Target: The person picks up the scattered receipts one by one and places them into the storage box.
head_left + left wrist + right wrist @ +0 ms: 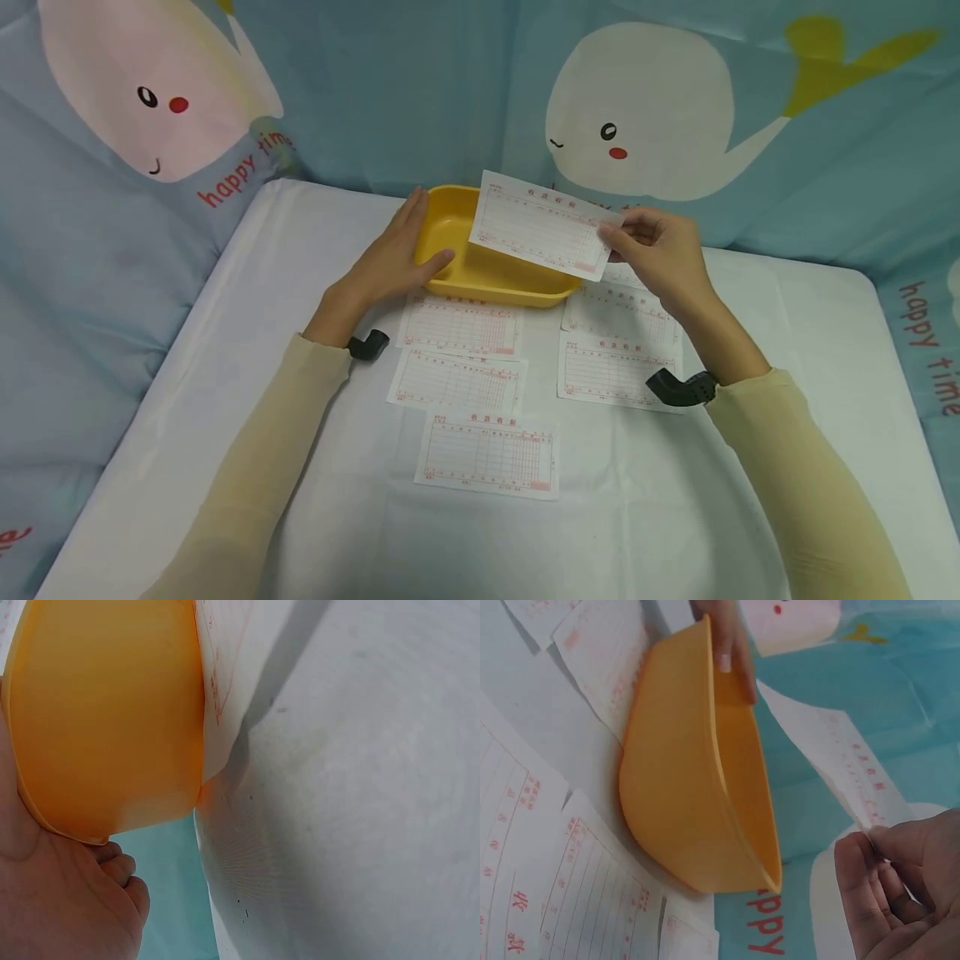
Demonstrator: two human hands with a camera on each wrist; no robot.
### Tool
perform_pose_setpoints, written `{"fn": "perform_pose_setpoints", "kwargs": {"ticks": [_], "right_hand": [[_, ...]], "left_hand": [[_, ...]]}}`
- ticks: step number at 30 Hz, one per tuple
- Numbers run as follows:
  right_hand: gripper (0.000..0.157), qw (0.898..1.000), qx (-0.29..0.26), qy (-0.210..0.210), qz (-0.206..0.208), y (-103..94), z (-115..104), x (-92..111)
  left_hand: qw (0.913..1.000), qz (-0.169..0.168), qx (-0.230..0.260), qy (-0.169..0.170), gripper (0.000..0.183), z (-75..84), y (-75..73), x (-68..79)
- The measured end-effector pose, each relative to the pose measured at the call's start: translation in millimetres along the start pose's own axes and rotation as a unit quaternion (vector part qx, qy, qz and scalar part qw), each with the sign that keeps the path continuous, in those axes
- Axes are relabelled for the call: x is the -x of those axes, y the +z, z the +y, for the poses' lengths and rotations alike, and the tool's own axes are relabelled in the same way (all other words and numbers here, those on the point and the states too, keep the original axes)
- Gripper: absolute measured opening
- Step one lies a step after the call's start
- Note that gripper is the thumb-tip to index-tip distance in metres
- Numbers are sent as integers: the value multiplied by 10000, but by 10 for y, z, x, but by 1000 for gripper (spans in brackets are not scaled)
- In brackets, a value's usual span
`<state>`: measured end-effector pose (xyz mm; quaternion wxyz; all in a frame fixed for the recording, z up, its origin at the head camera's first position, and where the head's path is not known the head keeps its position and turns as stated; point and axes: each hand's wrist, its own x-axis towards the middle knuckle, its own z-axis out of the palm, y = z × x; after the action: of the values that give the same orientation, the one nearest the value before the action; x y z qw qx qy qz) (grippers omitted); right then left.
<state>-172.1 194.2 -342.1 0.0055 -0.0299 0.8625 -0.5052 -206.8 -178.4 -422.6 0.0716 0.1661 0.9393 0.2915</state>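
Note:
My right hand (pixel 667 250) pinches a white receipt slip (pixel 543 225) with red print at its right end, between thumb and fingers. The slip is held above the right part of a yellow plastic basin (pixel 491 292), overlapping its rim in the head view. My left hand (pixel 386 262) holds the basin's left end, thumb over the rim and fingers along the outer side. In the right wrist view the held slip (pixel 840 754) is raised beside the basin's open top. The basin's outer wall (pixel 112 712) fills the upper left of the left wrist view.
Similar slips lie on the white-covered table (pixel 637 500). A left column has a slip (pixel 461 325) by the basin, another (pixel 459 382) below it, and a nearer one (pixel 487 457). Overlapping slips (pixel 600 367) lie to the right. Behind hangs a blue whale-print cloth (pixel 412 83).

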Motion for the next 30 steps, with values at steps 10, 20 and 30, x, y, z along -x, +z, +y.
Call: {"fn": "perform_pose_setpoints", "kwargs": {"ticks": [10,20,30], "right_hand": [[32,9983,551,43,-157,162,-51,-170],[28,9939,927,-99,-593,368,-62,-372],[28,9833,1513,-496,-881,506,-148,-514]], "left_hand": [[10000,-1,22,-4,105,-1,15,10],[10000,12,-31,70,105,-3,21,9],[9994,119,-288,138,102,-26,14,-5]]}}
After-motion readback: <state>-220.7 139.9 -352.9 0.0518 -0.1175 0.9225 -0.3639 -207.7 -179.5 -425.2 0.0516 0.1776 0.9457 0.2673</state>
